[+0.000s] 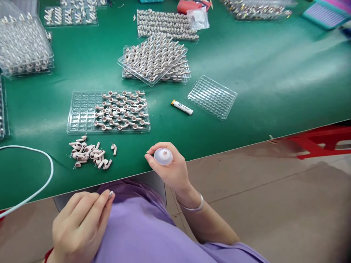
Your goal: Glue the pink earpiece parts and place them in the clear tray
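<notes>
At the left, the cable (51,166) lies in a loop on the table (161,128); if it is pulled, it could perhaps sweep into the pile. The left hand (79,223) pinches a small piece (111,194) between closed fingertips, outside the table edge and near the lap (131,215); a weak pinch could let it drop. The pile (88,152) lies loose near the edge, so a careless push could send pieces to the floor. Just behind, the tray (80,109) has pieces on its right side; a bump could disorder them. The right hand (174,166) has its fingers closed around a bottle (161,159); too strong a squeeze could spill its content, which I cannot tell. Farther right, the tube (182,107) could roll if touched.
</notes>
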Demonstrator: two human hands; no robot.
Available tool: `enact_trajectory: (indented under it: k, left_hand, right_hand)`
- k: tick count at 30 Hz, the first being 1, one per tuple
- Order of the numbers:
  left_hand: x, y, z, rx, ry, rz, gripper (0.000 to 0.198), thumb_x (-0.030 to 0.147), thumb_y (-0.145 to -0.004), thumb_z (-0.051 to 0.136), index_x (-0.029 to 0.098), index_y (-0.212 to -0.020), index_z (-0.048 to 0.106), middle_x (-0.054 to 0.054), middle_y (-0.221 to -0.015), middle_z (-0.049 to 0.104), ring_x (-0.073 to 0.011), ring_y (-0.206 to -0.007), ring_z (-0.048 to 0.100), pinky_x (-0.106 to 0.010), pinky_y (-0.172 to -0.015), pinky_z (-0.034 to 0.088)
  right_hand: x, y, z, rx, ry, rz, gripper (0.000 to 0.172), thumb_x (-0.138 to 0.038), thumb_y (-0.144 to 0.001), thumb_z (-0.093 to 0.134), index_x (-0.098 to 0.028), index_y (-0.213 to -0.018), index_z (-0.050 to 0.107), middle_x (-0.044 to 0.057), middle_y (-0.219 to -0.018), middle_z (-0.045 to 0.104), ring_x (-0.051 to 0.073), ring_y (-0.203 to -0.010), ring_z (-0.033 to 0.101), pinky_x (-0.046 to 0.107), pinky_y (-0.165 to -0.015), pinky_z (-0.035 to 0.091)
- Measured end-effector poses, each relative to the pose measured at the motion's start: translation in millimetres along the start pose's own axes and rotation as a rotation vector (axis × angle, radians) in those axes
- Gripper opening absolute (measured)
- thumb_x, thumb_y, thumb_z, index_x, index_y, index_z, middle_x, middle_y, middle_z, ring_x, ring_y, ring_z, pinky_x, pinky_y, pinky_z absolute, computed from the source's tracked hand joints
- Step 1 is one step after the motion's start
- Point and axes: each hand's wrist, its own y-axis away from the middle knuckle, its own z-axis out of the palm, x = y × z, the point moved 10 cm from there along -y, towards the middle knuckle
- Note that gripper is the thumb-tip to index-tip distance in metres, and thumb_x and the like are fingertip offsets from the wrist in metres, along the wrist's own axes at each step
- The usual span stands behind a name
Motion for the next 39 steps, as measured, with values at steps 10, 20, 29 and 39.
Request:
enact_trajectory:
  k: [10,20,29,39]
  left_hand:
    - [-58,16,35.5,-0.107,0.644,-0.629,0.005,0.024,-0.076,0.077,0.023,-0.081,0.077,-0.002,-0.075,0.073,-0.0133,-0.06,0.065,-0.021,-0.055,0.054]
    - [-69,59,94.9,-0.103,1.425,-1.426,0.029,0.042,-0.059,0.088,0.02,-0.075,0.079,-0.008,-0.069,0.076,-0.0165,-0.066,0.069,-0.018,-0.05,0.052]
    - [-63,55,103.7,-0.17,1.45,-1.466,0.032,0.044,-0.059,0.088,0.018,-0.075,0.076,-0.007,-0.068,0.074,-0.0145,-0.059,0.066,-0.018,-0.046,0.047]
    - [-175,-104,61.0,0.055,0.755,-0.876,0.025,0.025,-0.057,0.088,0.021,-0.078,0.076,-0.003,-0.083,0.076,-0.019,-0.079,0.066,-0.024,-0.066,0.051]
  right_hand:
    - [4,1,-2,0.014,-0.041,0.025,0.01,-0.021,-0.076,0.067,-0.023,-0.081,0.058,0.0,-0.078,0.068,0.014,-0.065,0.063,0.026,-0.061,0.053]
    - [3,-1,-2,0.017,-0.064,0.015,0.01,-0.021,-0.076,0.067,-0.023,-0.08,0.059,-0.001,-0.076,0.068,0.014,-0.064,0.064,0.025,-0.059,0.053]
    - [5,-2,0,0.003,-0.059,0.017,0.01,-0.021,-0.075,0.067,-0.022,-0.08,0.059,-0.001,-0.076,0.068,0.013,-0.063,0.064,0.024,-0.059,0.053]
    - [-2,-4,1,0.009,-0.046,-0.038,0.008,-0.022,-0.077,0.065,-0.022,-0.081,0.058,-0.001,-0.075,0.068,0.014,-0.062,0.064,0.024,-0.058,0.053]
